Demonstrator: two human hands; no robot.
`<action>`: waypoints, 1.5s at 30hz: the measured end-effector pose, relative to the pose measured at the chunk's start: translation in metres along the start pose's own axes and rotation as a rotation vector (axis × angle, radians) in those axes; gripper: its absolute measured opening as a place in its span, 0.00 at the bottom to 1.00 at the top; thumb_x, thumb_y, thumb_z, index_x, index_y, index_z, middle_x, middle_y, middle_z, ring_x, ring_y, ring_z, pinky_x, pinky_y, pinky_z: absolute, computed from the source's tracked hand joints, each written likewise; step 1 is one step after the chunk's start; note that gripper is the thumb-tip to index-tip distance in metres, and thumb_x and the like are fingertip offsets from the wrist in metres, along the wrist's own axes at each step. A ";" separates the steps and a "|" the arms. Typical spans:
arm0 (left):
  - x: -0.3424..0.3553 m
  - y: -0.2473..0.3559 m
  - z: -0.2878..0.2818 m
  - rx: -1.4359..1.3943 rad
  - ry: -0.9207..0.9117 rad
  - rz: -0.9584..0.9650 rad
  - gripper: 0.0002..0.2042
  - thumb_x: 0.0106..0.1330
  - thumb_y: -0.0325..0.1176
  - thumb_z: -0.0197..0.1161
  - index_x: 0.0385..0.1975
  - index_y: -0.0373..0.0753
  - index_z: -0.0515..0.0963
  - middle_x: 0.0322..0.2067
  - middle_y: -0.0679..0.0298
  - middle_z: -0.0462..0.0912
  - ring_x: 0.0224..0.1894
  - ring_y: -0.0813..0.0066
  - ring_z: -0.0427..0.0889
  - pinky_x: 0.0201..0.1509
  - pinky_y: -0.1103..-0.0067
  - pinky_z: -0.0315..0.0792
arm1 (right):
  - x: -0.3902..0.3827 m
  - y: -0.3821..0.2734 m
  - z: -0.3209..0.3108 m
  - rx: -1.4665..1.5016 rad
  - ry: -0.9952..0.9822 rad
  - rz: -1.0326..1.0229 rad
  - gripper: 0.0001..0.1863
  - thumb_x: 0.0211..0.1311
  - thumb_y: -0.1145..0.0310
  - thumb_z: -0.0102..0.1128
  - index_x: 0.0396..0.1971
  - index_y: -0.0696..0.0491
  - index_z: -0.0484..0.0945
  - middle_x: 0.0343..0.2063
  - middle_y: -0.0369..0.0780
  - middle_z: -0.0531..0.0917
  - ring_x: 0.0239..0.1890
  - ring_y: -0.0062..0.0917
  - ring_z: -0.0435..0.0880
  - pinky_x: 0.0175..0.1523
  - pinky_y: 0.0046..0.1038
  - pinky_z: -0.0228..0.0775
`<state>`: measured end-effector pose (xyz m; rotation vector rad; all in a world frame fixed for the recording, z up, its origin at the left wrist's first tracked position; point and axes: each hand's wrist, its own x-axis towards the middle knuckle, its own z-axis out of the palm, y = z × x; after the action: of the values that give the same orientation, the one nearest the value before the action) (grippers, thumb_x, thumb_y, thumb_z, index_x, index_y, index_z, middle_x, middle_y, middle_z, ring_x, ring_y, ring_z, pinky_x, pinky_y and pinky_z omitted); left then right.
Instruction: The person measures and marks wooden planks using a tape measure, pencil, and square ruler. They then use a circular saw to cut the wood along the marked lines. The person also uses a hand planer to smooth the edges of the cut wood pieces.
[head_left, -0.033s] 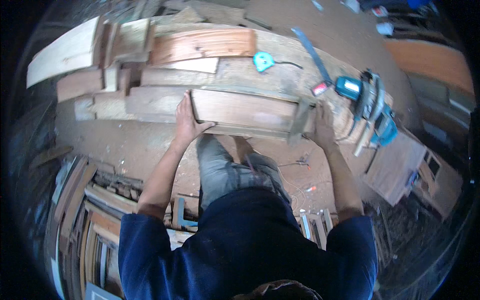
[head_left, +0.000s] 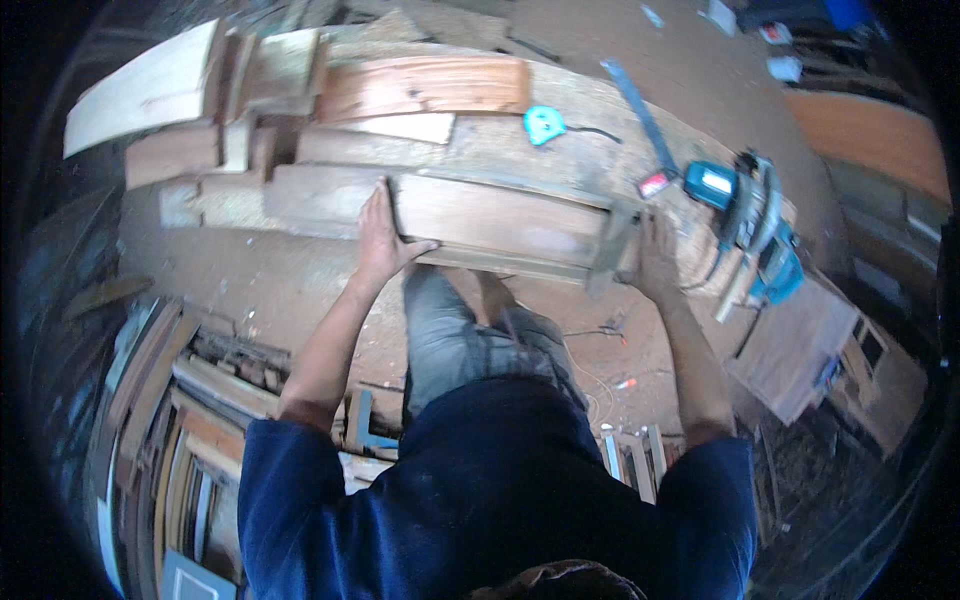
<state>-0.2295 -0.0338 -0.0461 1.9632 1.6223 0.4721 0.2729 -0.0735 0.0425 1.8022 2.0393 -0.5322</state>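
Observation:
Between my two hands lies a long, narrow wooden assembly (head_left: 495, 220) of pale boards and thin rails, on the near edge of the plank workbench (head_left: 590, 140). My left hand (head_left: 385, 235) grips its left end, thumb along the front rail. My right hand (head_left: 655, 250) grips the right end, beside a greenish crosspiece (head_left: 612, 245); some of its fingers are blurred. Just beyond the assembly are a teal tape measure (head_left: 545, 125), a long blue-grey bar (head_left: 635, 105) with a red end piece, and, to the right, a teal circular saw (head_left: 745, 225).
Loose boards (head_left: 145, 85) are stacked on the bench's left. Offcuts and frames (head_left: 175, 400) lie low at the left. A wooden cabinet-like piece (head_left: 800, 350) and an orange-brown panel (head_left: 870, 145) are at the right. A cord runs over the dirt floor (head_left: 640, 350) by my legs.
The whole scene has shifted slightly rightward in the picture. My hands keep their hold on both ends of the assembly.

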 end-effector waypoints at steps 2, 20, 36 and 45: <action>0.000 -0.011 -0.014 0.019 -0.090 -0.017 0.74 0.32 0.56 0.86 0.77 0.28 0.42 0.74 0.39 0.55 0.74 0.40 0.57 0.77 0.54 0.54 | 0.009 -0.004 -0.009 -0.124 -0.120 -0.044 0.74 0.36 0.41 0.82 0.76 0.65 0.46 0.78 0.57 0.43 0.81 0.51 0.41 0.82 0.49 0.37; 0.046 0.015 -0.029 0.105 -0.212 0.170 0.58 0.37 0.52 0.84 0.70 0.34 0.60 0.67 0.45 0.66 0.70 0.45 0.66 0.77 0.54 0.58 | 0.028 0.021 0.002 -0.141 -0.237 -0.136 0.67 0.41 0.54 0.81 0.75 0.66 0.46 0.78 0.57 0.47 0.81 0.52 0.41 0.83 0.46 0.37; 0.054 -0.001 -0.039 0.193 -0.242 0.337 0.56 0.38 0.56 0.83 0.68 0.36 0.63 0.60 0.47 0.72 0.64 0.48 0.71 0.75 0.54 0.61 | 0.022 0.021 -0.006 -0.111 -0.145 -0.152 0.52 0.56 0.62 0.68 0.76 0.64 0.48 0.77 0.56 0.50 0.79 0.50 0.51 0.80 0.45 0.48; 0.020 -0.057 -0.147 0.193 -0.203 0.180 0.57 0.36 0.39 0.87 0.71 0.41 0.60 0.65 0.48 0.68 0.67 0.45 0.70 0.69 0.59 0.72 | 0.019 0.006 0.006 -0.149 -0.079 -0.048 0.53 0.50 0.64 0.69 0.73 0.69 0.52 0.76 0.60 0.50 0.79 0.53 0.49 0.80 0.45 0.48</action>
<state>-0.3555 0.0202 0.0342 2.2325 1.4159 0.1796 0.2772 -0.0590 0.0277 1.6247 2.0165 -0.4450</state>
